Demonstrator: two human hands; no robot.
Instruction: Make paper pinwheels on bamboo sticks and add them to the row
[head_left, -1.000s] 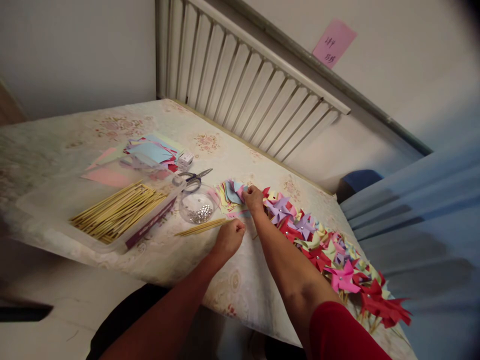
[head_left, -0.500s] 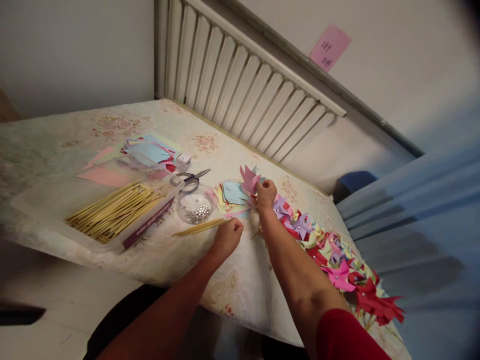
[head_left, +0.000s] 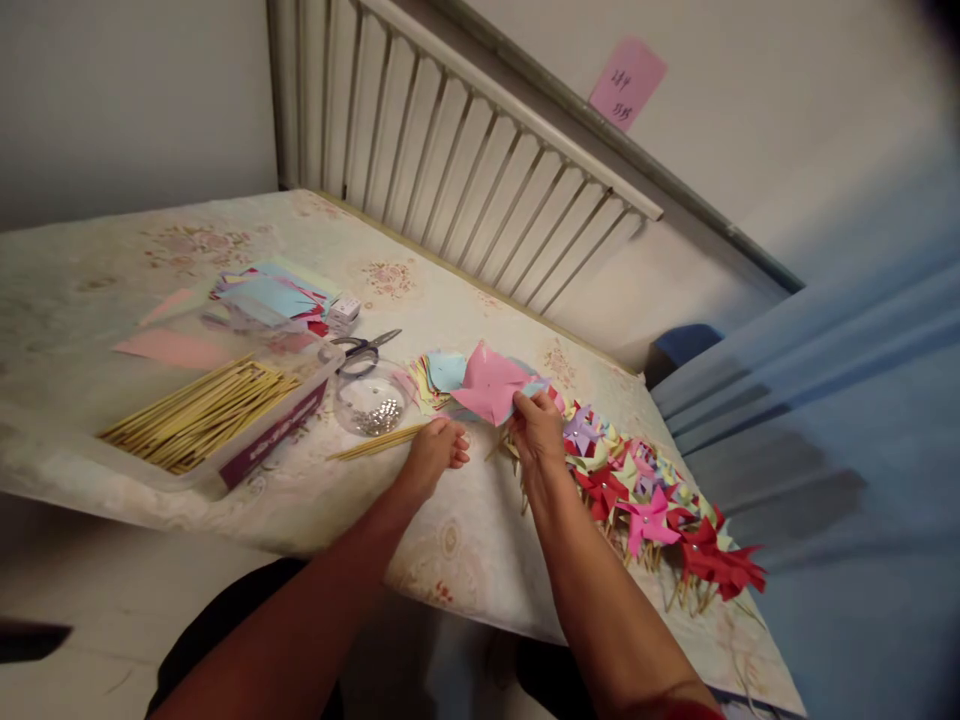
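My right hand (head_left: 537,432) pinches a pink cut paper square (head_left: 489,386) and holds it up just above the table. My left hand (head_left: 437,452) rests on the flowered tablecloth (head_left: 480,545) with its fingers partly uncurled beside a few loose bamboo sticks (head_left: 375,444). It holds nothing that I can see. A small stack of cut coloured paper squares (head_left: 437,371) lies just behind the pink one. To the right, a long heap of finished paper pinwheels (head_left: 649,497) runs along the table edge.
A clear round dish of silver pins (head_left: 371,403) and scissors (head_left: 364,347) sit left of the paper stack. A clear box of bamboo sticks (head_left: 196,413), more coloured paper (head_left: 271,298) and a small white box (head_left: 344,309) lie further left. A white slatted headboard (head_left: 465,160) stands behind.
My right hand has lifted a pink cut paper off the stack and drawn it toward me. My left hand has loosened from a fist into spread fingers. The view has shifted slightly left.
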